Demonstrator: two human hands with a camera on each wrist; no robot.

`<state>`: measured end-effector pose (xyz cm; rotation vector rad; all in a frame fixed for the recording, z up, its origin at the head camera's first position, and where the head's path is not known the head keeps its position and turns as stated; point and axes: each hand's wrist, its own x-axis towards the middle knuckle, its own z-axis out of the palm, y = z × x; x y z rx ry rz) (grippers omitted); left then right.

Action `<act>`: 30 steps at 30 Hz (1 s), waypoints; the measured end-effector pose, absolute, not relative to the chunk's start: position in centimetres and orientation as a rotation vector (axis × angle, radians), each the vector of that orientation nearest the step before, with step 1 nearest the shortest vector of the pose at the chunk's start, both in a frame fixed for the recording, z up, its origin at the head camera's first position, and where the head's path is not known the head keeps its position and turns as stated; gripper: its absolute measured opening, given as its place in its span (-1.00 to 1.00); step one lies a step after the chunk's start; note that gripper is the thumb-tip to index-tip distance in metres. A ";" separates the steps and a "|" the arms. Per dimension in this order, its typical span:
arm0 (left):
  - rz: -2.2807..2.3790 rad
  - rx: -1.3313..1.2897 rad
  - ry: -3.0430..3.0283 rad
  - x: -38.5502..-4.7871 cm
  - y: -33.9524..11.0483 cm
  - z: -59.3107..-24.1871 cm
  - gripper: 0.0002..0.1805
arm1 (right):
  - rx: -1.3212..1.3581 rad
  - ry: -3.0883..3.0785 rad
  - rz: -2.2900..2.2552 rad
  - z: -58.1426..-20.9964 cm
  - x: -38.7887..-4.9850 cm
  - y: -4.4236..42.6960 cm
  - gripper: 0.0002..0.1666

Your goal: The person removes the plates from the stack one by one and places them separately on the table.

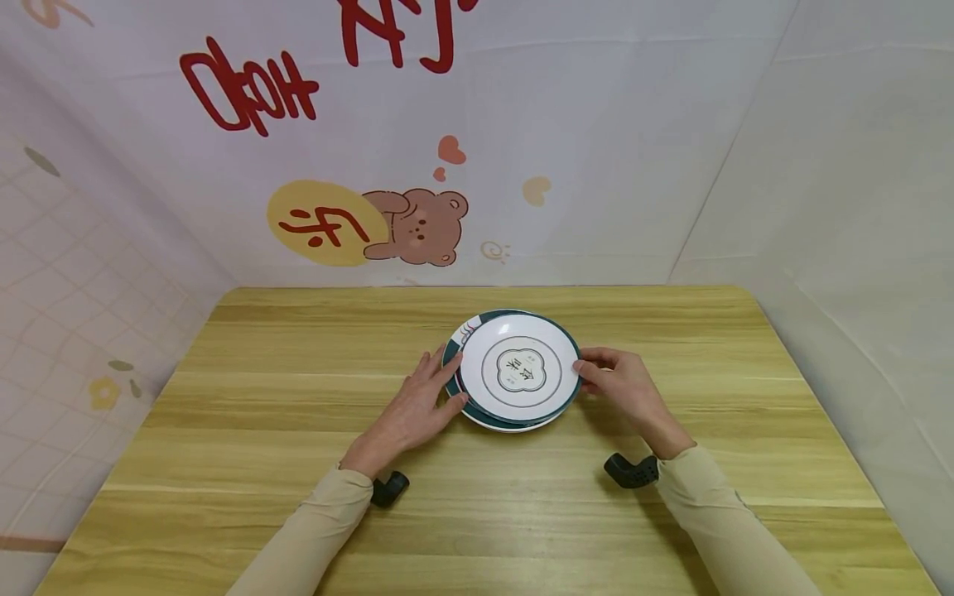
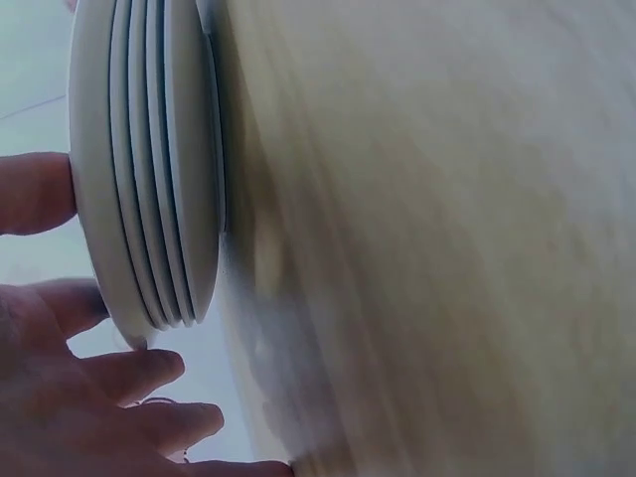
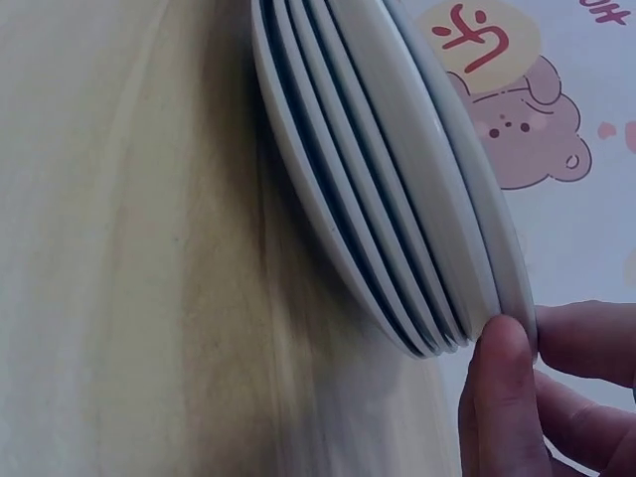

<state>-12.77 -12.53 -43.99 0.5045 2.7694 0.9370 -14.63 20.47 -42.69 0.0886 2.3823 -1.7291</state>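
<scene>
A stack of several round plates stands on the wooden table. The top plate is white with a dark green rim and a printed emblem, and sits slightly off-centre to the right. My right hand pinches its right edge between thumb and fingers; the right wrist view shows this top plate tilted slightly apart from the plates under it. On the other side, my left hand rests against the stack with fingers spread and fairly straight. In the left wrist view, its fingers touch the plate edges.
The wooden table spreads out on all sides of the stack. Behind it rises a pale wall covering printed with a bear and red characters. A black device sits at the left wrist, another black device at the right.
</scene>
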 end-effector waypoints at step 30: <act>1.918 0.091 2.100 -12.9 -11.8 -44.4 -0.30 | 0.236 2.258 -1.901 -42.0 -13.5 21.4 -0.47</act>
